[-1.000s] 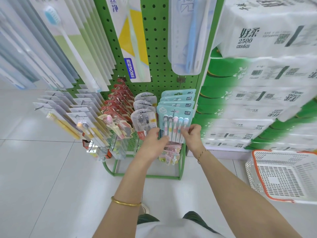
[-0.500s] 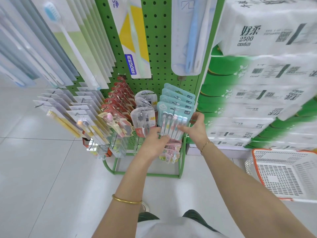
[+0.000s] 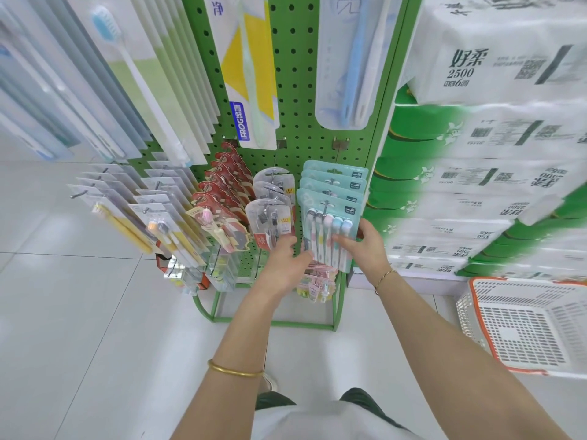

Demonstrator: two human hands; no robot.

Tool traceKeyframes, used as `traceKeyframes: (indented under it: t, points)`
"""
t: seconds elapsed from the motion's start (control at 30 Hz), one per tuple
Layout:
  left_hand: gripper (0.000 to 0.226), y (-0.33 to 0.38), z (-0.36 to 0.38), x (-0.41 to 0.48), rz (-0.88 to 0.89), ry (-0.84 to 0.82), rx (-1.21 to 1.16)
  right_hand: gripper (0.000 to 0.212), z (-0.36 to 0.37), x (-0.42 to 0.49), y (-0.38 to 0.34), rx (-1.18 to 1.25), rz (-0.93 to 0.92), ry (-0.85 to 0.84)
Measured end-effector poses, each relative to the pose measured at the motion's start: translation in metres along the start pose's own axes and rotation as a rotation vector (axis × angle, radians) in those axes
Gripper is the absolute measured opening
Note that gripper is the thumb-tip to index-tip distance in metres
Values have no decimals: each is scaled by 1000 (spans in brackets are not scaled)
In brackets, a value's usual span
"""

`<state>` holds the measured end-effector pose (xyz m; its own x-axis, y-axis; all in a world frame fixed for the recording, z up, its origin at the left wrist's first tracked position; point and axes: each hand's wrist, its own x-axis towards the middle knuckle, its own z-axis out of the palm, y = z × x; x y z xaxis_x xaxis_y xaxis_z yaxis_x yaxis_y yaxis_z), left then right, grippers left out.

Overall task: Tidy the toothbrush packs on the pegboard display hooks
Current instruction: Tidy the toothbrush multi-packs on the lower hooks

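Change vs 0.5 s ago: teal packs [image 3: 333, 174] were fanned and skewed on the hook [image 3: 325, 204]; now they are seen hanging squarer, fronts roughly parallel. Right hand [image 3: 365, 246] has dropped from the upper right edge of the front teal pack [image 3: 327, 230] to its lower right edge.

Judged: stack on this hook is nearly squared. The other hooks are not yet touched.

Location: lower right corner of the pegboard [image 3: 295, 74], rightmost hook of the bottom row.

Hands: the front teal pack is gripped by the right hand, thumb across its face. Left hand [image 3: 286, 262] is set at the lower left edge; a real grip cannot be told.

Counts: 5 teal packs (rear ones overlapped), 5 brushes in the front one, 3 clear blister packs [image 3: 270, 214] just beside on the left.
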<state>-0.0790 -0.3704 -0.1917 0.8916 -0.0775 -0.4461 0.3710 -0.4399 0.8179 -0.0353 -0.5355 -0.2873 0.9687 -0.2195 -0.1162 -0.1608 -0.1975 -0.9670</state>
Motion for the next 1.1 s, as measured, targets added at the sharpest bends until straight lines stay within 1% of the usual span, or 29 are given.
traceKeyframes:
  t: [0.2, 0.3, 0.43, 0.53, 0.67, 0.87, 0.93, 1.0, 1.1]
  points:
    - [39, -2, 2, -1, -12, -11, -30, 31, -6, -13, 8, 36, -8, -101]
    - [32, -4, 0, 1, -32, -14, -17, 25, -9, -21, 9, 54, -6, -125]
    - [41, -10, -6, 4, -81, 32, 14, 23, -12, -28, 9, 113, 22, -160]
    - [39, -12, -8, 5, -93, 64, -3, 22, -14, -33, 11, 148, 34, -189]
    - [48, -11, -9, 5, -89, 88, 12, 33, -15, -39, 9, 195, 63, -220]
    - [49, -11, -8, 0, -87, 92, -41, 18, -14, -51, 6, 305, 119, -233]
    - [44, -13, -9, -1, -81, 61, -118, 17, -15, -57, 3, 365, 128, -231]
    - [36, -13, -10, -3, -51, -19, -206, 18, -18, -61, 0, 430, 132, -221]
    - [40, -14, -10, -3, -39, -98, -297, 16, -22, -67, -10, 528, 132, -202]
